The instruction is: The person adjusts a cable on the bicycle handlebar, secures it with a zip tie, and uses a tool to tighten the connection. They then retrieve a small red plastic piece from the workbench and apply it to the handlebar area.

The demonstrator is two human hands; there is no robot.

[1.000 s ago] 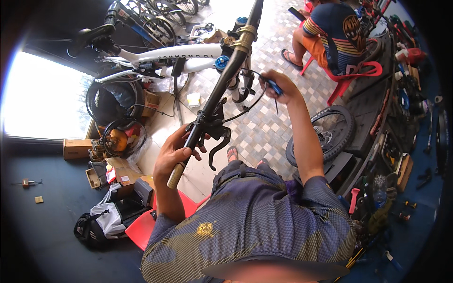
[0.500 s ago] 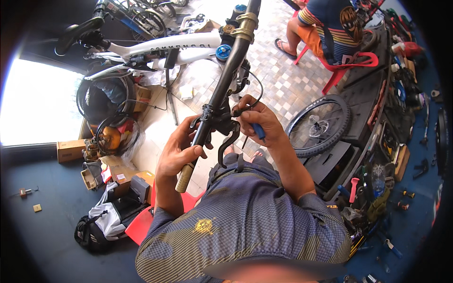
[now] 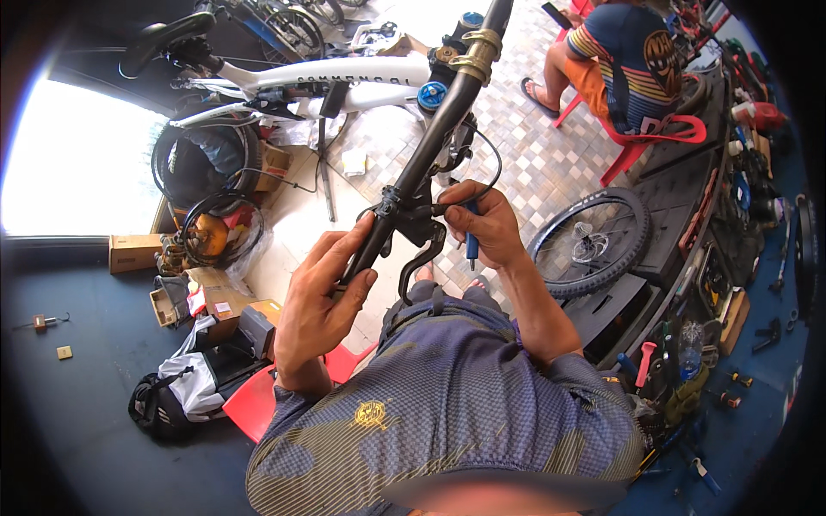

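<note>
A black bicycle handlebar (image 3: 428,144) runs slantwise from the top of the view down toward my lap. My left hand (image 3: 320,301) is closed around its near end, fingertips close to the brake lever's clamp (image 3: 388,203). The black brake lever (image 3: 418,268) hangs just right of the bar. Beside it, my right hand (image 3: 488,225) grips a blue-handled tool (image 3: 471,244), its tip hidden by the fingers. Those fingers also touch the black brake hose (image 3: 497,163), which loops up from the lever. A white bike frame (image 3: 344,72) extends left from the bar.
A loose wheel (image 3: 637,225) leans on black crates at the right. Farther off, a person (image 3: 632,64) sits on a red chair (image 3: 684,129). Boxes (image 3: 133,254) and a bag (image 3: 159,404) stand at the left; tools crowd the right-hand bench.
My left hand has slid up and over the bar, covering its near end. The blue-handled tool now stands upright in my right hand. The whole view has shifted a little.
</note>
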